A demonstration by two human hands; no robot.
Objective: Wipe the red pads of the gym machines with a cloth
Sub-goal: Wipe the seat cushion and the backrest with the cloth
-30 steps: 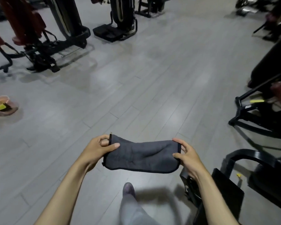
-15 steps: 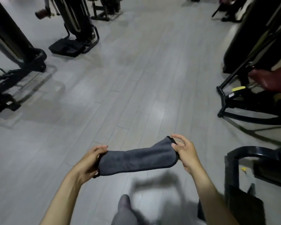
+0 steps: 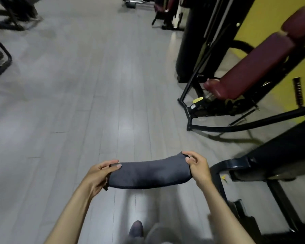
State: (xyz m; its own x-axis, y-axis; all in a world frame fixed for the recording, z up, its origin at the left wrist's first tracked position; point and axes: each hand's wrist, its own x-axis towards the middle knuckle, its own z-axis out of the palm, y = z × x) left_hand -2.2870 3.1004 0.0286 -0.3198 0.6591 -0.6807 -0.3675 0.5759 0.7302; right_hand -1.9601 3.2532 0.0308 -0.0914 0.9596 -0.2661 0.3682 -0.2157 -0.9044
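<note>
Grey plank floor (image 3: 95, 85) all across, with a black gym machine (image 3: 197, 41) at right carrying a tilted red pad (image 3: 250, 67). Grey cloth (image 3: 148, 173) stretched in mid-air, well apart from that pad. Pinched at either end by left hand (image 3: 99, 175) and right hand (image 3: 199, 168).

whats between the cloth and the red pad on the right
In the head view, bare grey floor runs from the cloth to the machine's black base frame, which sits in front of the red pad.
</note>
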